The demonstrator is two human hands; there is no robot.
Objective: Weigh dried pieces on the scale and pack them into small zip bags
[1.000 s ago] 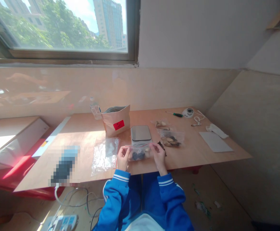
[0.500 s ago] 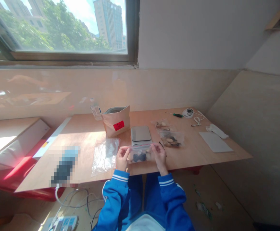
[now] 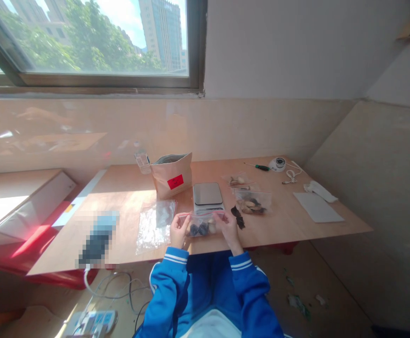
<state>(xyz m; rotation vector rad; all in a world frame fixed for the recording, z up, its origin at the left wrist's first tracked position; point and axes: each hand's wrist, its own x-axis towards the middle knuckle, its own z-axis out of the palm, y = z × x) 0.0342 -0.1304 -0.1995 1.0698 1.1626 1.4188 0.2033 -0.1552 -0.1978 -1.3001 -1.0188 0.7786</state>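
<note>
Head view: left hand (image 3: 179,231) and right hand (image 3: 228,226) pinch the small clear bag (image 3: 202,224) at the table's (image 3: 289,220) near edge.

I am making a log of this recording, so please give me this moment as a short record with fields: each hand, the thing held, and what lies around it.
left hand: pinches the left end of the small clear bag
right hand: pinches the right end of the same bag
bag contents: dark and pale pieces, kind unclear
bag position: above the near edge of the table
behind the bag: scale
left of it: empty clear bags
right of it: filled bag
further back: brown pouch, open at top
</note>
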